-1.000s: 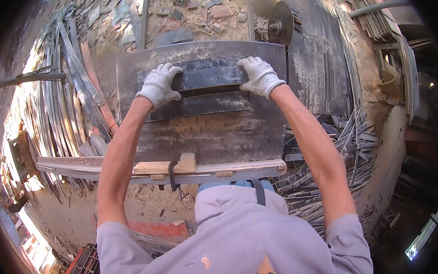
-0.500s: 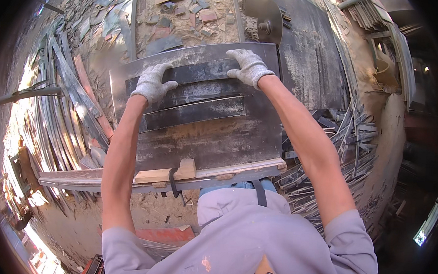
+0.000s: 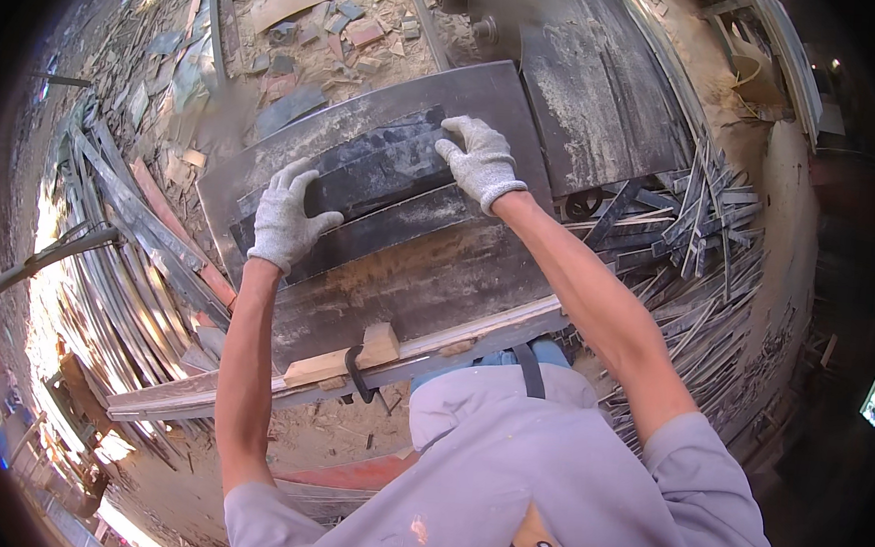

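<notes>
Several long dark boards lie close together across a dark, worn tabletop. My left hand, in a pale grey knitted glove, is at their left end, thumb and fingers spread wide apart. At the right end is my right hand, gloved the same way, its thumb and fingers apart against the boards' ends. Neither hand is wrapped round a board. How firmly the fingertips press on the boards is hidden.
Along the near table edge runs a long rail with a light wood block and a black clamp-like piece. Wood strips pile up at left and right. Scrap pieces litter the ground beyond; motor-like machinery stands there.
The boards, earlier staggered with a gap between them, now lie closer together. My left hand has moved nearer to me along their left end. The whole view has tilted and shifted.
</notes>
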{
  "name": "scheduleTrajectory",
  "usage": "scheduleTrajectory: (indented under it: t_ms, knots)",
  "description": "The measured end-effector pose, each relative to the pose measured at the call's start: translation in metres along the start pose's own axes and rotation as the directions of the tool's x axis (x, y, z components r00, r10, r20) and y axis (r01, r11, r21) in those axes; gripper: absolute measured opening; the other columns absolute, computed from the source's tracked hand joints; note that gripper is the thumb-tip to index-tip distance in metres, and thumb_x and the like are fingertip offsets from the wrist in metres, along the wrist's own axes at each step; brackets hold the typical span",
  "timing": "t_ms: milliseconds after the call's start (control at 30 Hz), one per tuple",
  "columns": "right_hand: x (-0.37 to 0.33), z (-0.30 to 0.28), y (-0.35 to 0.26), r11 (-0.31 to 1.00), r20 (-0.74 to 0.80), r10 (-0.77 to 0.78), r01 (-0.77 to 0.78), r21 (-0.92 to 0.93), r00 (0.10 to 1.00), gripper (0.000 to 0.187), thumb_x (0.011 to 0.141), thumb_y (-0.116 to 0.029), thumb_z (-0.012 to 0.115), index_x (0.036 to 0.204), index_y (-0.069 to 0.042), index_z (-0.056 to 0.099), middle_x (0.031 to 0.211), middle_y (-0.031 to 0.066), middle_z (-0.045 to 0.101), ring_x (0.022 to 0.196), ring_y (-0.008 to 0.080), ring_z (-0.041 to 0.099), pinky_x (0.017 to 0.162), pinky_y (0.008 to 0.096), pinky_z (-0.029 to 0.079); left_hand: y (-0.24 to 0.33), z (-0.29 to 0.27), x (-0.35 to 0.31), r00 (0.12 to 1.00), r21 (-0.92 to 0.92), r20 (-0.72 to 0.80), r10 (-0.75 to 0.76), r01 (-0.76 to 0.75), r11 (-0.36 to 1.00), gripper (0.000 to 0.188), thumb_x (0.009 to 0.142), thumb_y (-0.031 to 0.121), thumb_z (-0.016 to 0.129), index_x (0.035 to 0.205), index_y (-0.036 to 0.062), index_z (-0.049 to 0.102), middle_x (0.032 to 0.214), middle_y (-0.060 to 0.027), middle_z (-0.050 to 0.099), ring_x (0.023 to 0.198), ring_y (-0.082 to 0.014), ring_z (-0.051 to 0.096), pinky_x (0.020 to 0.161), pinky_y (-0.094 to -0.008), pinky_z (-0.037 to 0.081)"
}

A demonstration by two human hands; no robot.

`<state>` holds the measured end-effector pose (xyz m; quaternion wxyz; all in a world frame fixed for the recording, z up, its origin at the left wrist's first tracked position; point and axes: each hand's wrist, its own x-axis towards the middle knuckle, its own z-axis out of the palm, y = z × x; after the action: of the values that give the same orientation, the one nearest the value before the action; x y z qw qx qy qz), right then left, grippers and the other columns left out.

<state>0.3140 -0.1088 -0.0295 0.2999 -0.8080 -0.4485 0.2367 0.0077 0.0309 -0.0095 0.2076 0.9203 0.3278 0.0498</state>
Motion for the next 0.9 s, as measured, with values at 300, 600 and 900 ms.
scheduleTrajectory:
  t_ms: [300, 600, 900]
  knots:
    - [-0.064, 0.012, 0.018, 0.935, 0.286, 0.239, -0.299, 0.189, 0.928, 0.069, 0.103, -0.041, 0.06, 0.158, -0.001, 0.044, 0.156, 0.0248, 0.051, 0.144, 0.0393, 0.05, 0.12, 0.0446, 0.04, 0.023, 0.053, -0.044, 0.989, 0.191, -0.106, 0.098, -0.077, 0.979, 0.077, 0.095, 0.046, 0.072, 0.156, 0.0084, 0.045, 0.16, -0.0198, 0.044, 0.15, -0.0423, 0.038, 0.127, -0.0602, 0.023]
    - [-0.108, 0.03, 0.041, 0.822, -0.118, 0.327, -0.221, 0.525, 0.938, 0.056, 0.103, -0.032, 0.062, 0.149, -0.002, 0.053, 0.145, 0.0253, 0.06, 0.135, 0.0415, 0.056, 0.114, 0.0474, 0.044, 0.033, 0.053, -0.033, 0.98, 0.095, -0.197, 0.018, 0.001, 0.995, 0.071, 0.1, 0.044, 0.069, 0.152, 0.0021, 0.047, 0.149, -0.0213, 0.053, 0.146, -0.0423, 0.043, 0.125, -0.0551, 0.028]
    - [-0.188, 0.016, 0.036, 0.777, -0.157, 0.183, -0.046, 0.628, 0.97, 0.033, 0.095, -0.008, 0.064, 0.128, -0.005, 0.063, 0.141, 0.0181, 0.063, 0.119, 0.0368, 0.065, 0.101, 0.0473, 0.055, 0.042, 0.076, 0.015, 0.884, 0.034, -0.281, -0.374, 0.398, 0.917, 0.065, 0.114, 0.048, 0.041, 0.15, -0.0044, 0.05, 0.149, -0.0249, 0.053, 0.139, -0.0385, 0.05, 0.117, -0.0486, 0.039]
